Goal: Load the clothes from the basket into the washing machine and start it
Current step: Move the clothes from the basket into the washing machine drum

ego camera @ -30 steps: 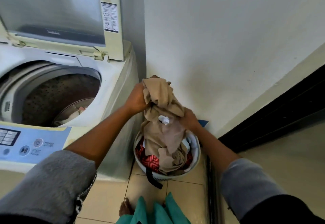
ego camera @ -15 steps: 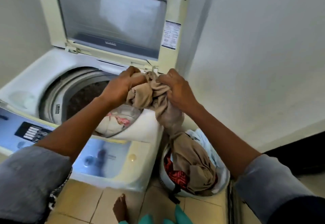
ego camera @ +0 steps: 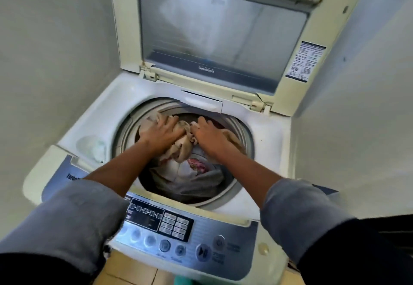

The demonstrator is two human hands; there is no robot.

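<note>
So both hands are reaching down into the washing machine (ego camera: 266,141) drum. My left hand (ego camera: 164,131) is pressing the beige garment (ego camera: 182,149) with fingers spread. My right hand (ego camera: 210,135) is lying on it too, fingers close together, can't tell if they're pinching cloth. The garment's sitting on other clothes (ego camera: 194,173). The lid (ego camera: 223,27) is standing open.

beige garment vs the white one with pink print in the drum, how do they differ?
The beige garment is plain and sits high at the back of the drum, under the left hand and right hand; the white garment has a pink patch, lies lower toward the front, untouched. Both are crumpled inside the drum.
</note>
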